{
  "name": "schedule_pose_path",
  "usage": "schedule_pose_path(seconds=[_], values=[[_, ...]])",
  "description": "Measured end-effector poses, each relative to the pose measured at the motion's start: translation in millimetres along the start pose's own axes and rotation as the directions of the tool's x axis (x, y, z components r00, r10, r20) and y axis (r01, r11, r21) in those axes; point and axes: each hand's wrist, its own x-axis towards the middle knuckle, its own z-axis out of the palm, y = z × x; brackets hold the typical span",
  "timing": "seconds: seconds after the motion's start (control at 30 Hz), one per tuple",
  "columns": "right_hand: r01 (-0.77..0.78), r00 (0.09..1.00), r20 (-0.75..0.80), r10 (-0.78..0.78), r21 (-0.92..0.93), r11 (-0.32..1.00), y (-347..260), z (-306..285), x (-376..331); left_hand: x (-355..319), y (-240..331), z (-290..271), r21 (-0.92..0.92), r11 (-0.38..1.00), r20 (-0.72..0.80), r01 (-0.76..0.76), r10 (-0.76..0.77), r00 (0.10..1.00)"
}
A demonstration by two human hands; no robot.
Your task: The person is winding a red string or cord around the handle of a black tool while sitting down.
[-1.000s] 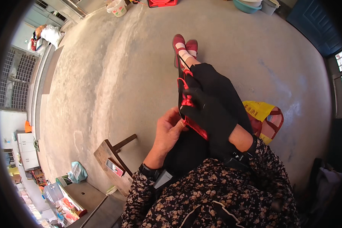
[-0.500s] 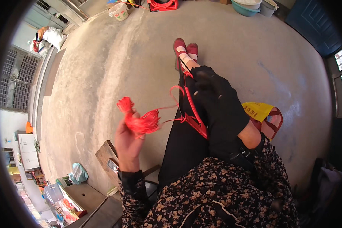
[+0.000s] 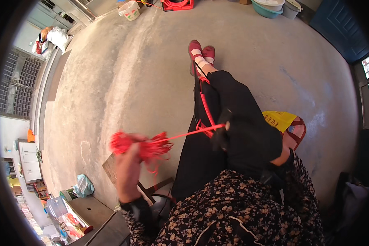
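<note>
A bundled hank of red cord (image 3: pixel 153 146) is gripped in my bare left hand (image 3: pixel 128 166), left of my lap. From it a strand runs taut to the right, across my black trousers. Its far end meets my black-gloved right hand (image 3: pixel 244 141), whose fingertips are pinched on the strand. Beneath the strand, a red cord-wrapped strip (image 3: pixel 206 107) lies along my legs, joined to a thin black strap reaching toward my red shoes (image 3: pixel 195 48). The dark glove blends into the trousers, so most of its fingers are hard to make out.
At my right stands a red-edged container with a yellow cloth (image 3: pixel 279 119) over it. A wooden board (image 3: pixel 110 170) is beside my left forearm. Farther off are a white bucket (image 3: pixel 130 11), a red frame (image 3: pixel 177 4) and teal basins (image 3: pixel 266 10).
My left hand has moved left and slightly down with the hank. My right hand has come back toward me, and the formerly slack strand is now stretched between both hands.
</note>
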Motion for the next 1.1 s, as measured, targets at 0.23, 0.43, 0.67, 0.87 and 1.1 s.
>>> schedule_pose_path(seconds=[0.23,0.43,0.67,0.87,1.1], values=[[-0.018,0.949,0.308,0.073,-0.176,0.984,-7.4,-13.6,-28.1,29.1,-64.8,101.8,0.484,0.862,0.145,-0.148,0.088,0.986],[0.13,0.968,0.251,0.005,-0.519,0.845,-17.6,-10.2,-39.5,34.6,-85.7,94.9,0.42,0.903,0.128,-0.088,0.037,0.991],[0.308,0.73,0.228,-0.645,-0.951,0.012,-12.4,-20.3,32.0,44.6,-39.8,46.8,0.159,0.971,-0.011,-0.181,0.185,0.983],[0.133,0.989,0.122,-0.086,-0.982,0.136,39.4,-42.9,54.3,55.0,-70.4,80.8,0.794,0.452,0.327,-0.407,0.248,0.912],[0.368,0.842,0.208,-0.497,-0.896,0.248,-2.6,-35.1,47.5,46.2,-58.5,62.8,0.576,0.733,0.156,-0.361,0.336,0.929]])
